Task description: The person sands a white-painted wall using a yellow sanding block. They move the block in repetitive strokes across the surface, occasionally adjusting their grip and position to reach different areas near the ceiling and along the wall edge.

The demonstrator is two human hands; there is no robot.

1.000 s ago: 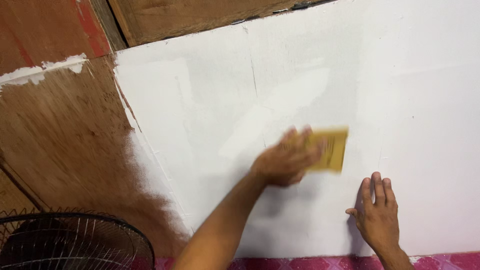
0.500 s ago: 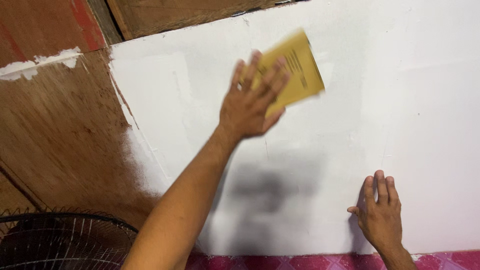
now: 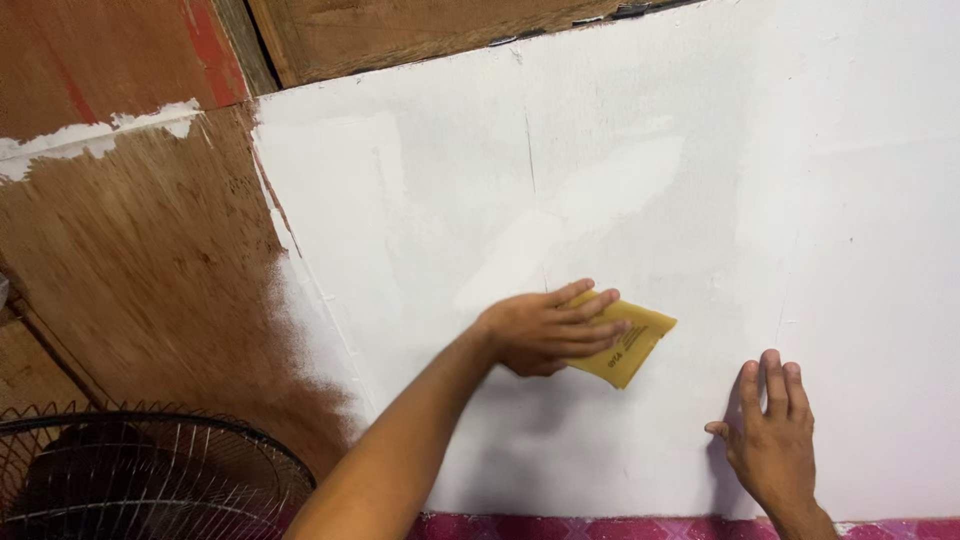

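Note:
My left hand [image 3: 540, 328] presses a folded yellow sheet of sandpaper [image 3: 630, 345] against a large white-coated board [image 3: 700, 180], near its lower middle. The fingers lie flat over the sheet and its right corner sticks out past them. My right hand [image 3: 770, 445] rests flat on the same board at the lower right, holding nothing, a short way right of the sandpaper. The left part of the board is bare brown wood [image 3: 140, 270] where the white coat fades out.
A black wire fan guard [image 3: 150, 470] sits at the lower left corner. A pink patterned cloth [image 3: 620, 527] runs along the board's bottom edge. Brown wooden planks [image 3: 400, 30] and a reddish panel [image 3: 100, 50] lie beyond the top edge.
My left hand swept the sandpaper up toward the board's upper middle, then back down to the lower middle. The right hand stayed in place.

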